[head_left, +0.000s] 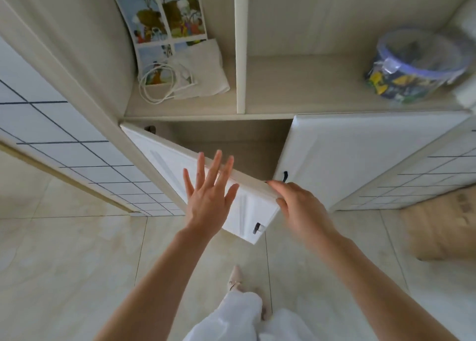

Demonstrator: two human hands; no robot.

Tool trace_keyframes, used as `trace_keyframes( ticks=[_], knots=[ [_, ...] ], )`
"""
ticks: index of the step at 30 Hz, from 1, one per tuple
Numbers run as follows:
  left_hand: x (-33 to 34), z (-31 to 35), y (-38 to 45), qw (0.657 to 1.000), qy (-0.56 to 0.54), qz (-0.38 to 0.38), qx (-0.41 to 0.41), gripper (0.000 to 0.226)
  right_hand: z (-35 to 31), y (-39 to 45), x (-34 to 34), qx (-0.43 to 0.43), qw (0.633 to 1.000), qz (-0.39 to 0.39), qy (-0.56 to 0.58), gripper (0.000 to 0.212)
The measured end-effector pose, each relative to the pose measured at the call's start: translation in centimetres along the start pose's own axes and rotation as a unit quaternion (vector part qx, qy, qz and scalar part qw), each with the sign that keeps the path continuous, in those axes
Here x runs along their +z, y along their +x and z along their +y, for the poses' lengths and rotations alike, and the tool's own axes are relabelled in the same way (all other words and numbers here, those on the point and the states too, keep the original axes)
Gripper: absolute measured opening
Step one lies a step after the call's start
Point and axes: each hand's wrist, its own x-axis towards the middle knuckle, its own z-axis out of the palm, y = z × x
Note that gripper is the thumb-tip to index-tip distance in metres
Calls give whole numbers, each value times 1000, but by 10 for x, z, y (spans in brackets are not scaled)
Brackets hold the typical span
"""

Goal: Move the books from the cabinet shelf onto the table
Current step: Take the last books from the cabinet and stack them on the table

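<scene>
Both hands met the white panelled cabinet door [206, 175]: left hand [210, 199] flat, fingers spread, right hand [301, 206] gripping its edge; the thin, floppy illustrated book [161, 29] at 12 o'clock probably needs spine support.

The half-open white cabinet door [206, 183] has a smooth, slightly glossy painted face with shallow moulded panel lines and a small dark handle [256, 228] of uncertain material. The pale beige cabinet shelf [304, 93] looks like matt wood-grain laminate. At its left back corner leans a thin illustrated paper book [161, 23] with a faintly shiny printed cover, beside a folded off-white cloth [208, 75], soft and matt, and a coiled white cable [159, 88] in smooth plastic. Near the shelf's right edge sits a round clear plastic tub [414, 65] with a glossy printed wrap. The cream floor tiles [64, 263] are polished and reflective.
</scene>
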Motion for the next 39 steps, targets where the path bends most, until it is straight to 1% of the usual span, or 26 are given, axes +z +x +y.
trace_keyframes(
  ticks=[2,4,5,9,13,15,23,29,37,39],
  knots=[
    [5,0,21,1000,14,8,23,58,7,13,5,-15,995,68,-75,69],
    [8,1,38,999,30,26,38,58,14,26,13,-26,983,115,-137,83],
    [10,1,45,998,40,30,41,58,17,32,18,-20,979,125,-160,88],
    [17,-1,64,997,48,40,43,60,19,54,26,0,974,134,-183,96],
    [16,-4,83,998,46,37,19,66,25,81,16,18,973,115,-199,107],
    [16,-8,92,998,42,34,15,66,28,94,11,22,972,103,-208,108],
    [17,-11,117,997,62,33,18,77,36,133,2,17,965,123,-233,97],
    [23,-11,127,996,68,49,12,86,38,152,2,17,961,137,-241,101],
    [27,-15,130,996,66,65,19,88,44,157,5,14,954,156,-258,104],
    [27,-14,130,996,65,64,17,88,42,159,6,20,956,149,-252,105]
  ],
)
